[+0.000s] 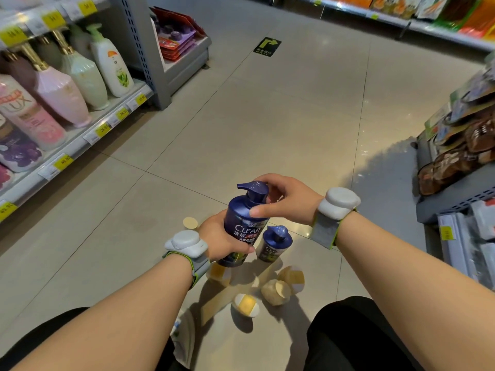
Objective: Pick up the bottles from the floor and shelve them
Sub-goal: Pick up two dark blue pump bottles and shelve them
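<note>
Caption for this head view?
Both hands grip a dark-blue plastic pump bottle above the tiled floor.

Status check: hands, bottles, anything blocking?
Left hand grips blue Clear bottle; right hand at its pump. Second blue bottle and tan bottles on floor. Nothing blocking.

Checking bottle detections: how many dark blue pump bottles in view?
2. One bottle is held up by the left hand and right hand. The smaller bottle stands on the floor just right of it. More may be hidden behind the arms.
</note>
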`<action>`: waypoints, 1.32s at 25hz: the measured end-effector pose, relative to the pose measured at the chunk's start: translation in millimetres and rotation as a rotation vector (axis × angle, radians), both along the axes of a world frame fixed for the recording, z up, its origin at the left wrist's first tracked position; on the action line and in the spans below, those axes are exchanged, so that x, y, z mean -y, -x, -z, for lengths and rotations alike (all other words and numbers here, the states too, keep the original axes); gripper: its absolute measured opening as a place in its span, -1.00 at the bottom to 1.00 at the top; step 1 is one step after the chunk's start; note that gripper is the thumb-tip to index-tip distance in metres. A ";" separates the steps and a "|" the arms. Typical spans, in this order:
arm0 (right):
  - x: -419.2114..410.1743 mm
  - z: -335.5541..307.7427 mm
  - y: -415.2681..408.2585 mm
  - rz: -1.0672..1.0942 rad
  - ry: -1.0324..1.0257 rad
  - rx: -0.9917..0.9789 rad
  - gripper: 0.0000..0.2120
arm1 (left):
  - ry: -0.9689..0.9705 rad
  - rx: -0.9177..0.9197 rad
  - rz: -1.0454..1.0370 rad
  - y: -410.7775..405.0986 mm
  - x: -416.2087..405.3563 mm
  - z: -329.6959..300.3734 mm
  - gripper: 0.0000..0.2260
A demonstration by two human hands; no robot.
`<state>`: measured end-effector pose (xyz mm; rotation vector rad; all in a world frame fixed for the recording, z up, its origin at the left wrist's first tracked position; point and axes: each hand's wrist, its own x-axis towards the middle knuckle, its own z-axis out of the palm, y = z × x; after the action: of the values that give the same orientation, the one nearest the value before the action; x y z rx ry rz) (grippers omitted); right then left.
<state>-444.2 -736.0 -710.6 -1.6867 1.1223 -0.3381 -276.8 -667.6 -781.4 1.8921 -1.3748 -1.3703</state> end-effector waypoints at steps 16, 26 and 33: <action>-21.0 175.2 38.0 0.351 -0.229 -0.545 0.26 | -0.041 -0.090 -0.095 9.1 3.5 1.0 -0.39; -5.3 194.0 39.0 0.348 -0.145 -0.606 -0.39 | -0.071 -0.089 -0.085 -1.2 1.4 6.3 -0.33; -13.1 167.2 42.2 0.375 -0.039 -0.566 -0.26 | -0.060 -0.099 -0.124 -0.5 1.2 1.2 -0.41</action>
<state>-486.4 -722.9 -877.9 -1.5726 1.8590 -0.0623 -276.3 -668.8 -782.6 1.8870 -1.1615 -1.4376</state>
